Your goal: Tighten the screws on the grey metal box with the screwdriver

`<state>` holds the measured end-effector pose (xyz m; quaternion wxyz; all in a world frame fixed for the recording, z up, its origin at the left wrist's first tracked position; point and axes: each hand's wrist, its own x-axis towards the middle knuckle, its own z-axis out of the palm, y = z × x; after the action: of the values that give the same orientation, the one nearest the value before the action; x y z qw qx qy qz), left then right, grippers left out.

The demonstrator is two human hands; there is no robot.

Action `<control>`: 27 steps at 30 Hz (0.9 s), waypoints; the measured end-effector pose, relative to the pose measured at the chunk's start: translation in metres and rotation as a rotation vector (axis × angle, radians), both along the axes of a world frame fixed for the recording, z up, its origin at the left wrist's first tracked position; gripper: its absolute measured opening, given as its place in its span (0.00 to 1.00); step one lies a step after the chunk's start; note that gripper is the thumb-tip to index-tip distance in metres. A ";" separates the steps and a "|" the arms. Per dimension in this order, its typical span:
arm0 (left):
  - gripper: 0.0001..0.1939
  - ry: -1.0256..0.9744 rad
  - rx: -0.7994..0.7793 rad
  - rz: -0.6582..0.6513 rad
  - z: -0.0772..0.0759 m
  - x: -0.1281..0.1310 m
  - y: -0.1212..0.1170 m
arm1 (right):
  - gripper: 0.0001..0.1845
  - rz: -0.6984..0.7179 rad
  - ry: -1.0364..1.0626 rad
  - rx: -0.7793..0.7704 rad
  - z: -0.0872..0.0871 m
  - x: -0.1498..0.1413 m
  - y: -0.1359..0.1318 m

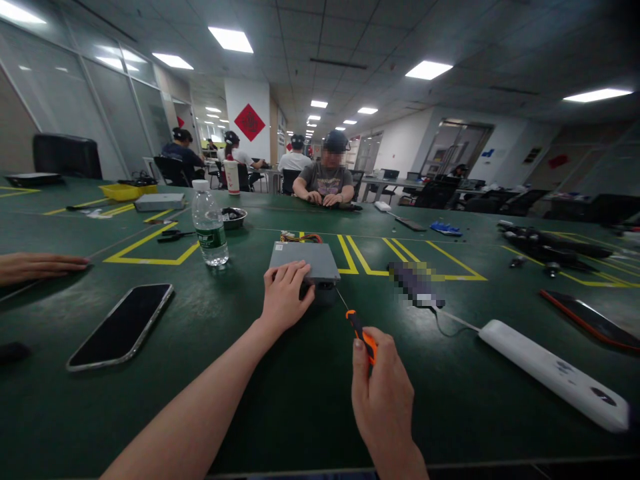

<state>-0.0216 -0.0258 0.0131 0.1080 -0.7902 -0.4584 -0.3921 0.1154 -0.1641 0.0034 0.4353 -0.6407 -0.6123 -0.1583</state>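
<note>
Grasping an orange-and-black screwdriver by its handle, the right hand aims the thin shaft at the near right corner of a grey computer power supply unit, though whether the tip sits in a screw is too small to tell. Bracing from the near left, the left hand holds the unit, fingers laid over its top and thumb bent down at the near face. The unit lies flat on the green table, a power socket in its near face and coloured wires emerging at its far edge. By the look of it, the step in hand is working a fastener at that corner; the next move would call for a squarely seated tip, steady pressure along the shaft and a firm left hand against twisting. Left of the unit stands a water bottle; farther left and nearer lies a smartphone, with another person's hand beyond it. Right of the unit and nearer is what seems a white power strip. Beyond the unit, a co-worker sits at the table's far side.
</note>
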 end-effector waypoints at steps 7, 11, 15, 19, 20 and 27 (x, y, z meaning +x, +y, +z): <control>0.17 0.006 0.009 0.003 0.001 0.000 0.000 | 0.10 0.137 -0.065 0.202 -0.001 -0.004 0.004; 0.17 0.010 0.008 0.005 0.000 0.000 0.000 | 0.08 0.066 -0.008 0.156 -0.002 0.004 0.003; 0.17 0.010 0.008 -0.001 0.000 0.000 0.001 | 0.12 0.064 0.045 0.025 0.000 0.002 0.000; 0.17 0.009 0.008 -0.001 0.000 0.000 0.001 | 0.12 0.141 0.028 0.101 0.002 -0.005 0.000; 0.16 0.007 0.009 -0.001 0.000 0.000 0.000 | 0.12 0.154 0.013 0.118 0.002 -0.005 0.000; 0.17 0.001 0.014 -0.004 0.001 0.000 0.000 | 0.11 0.048 0.039 0.035 0.002 0.001 0.001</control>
<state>-0.0219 -0.0259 0.0136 0.1130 -0.7906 -0.4538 -0.3953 0.1166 -0.1627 0.0050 0.4619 -0.6212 -0.6159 -0.1462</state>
